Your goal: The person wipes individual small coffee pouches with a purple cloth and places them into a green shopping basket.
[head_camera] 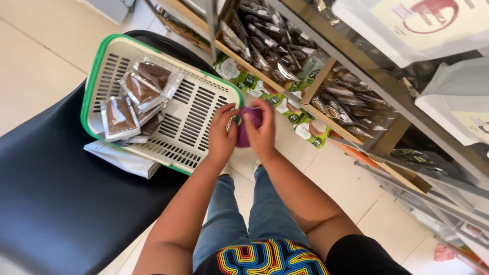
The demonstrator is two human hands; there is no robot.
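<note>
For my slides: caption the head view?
Both hands hold a small purple object beside a green-rimmed basket of brown packets.

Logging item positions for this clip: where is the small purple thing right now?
The purple object sits mid-frame, pinched between the left hand and right hand, just right of the green-rimmed basket.

Beside me: green-rimmed white basket (pixel 198 109) on black seat (pixel 61 188), clear packets of brown squares (pixel 140 91) inside. Ahead: wooden shelf trays (pixel 326 76) full of dark packets.
</note>
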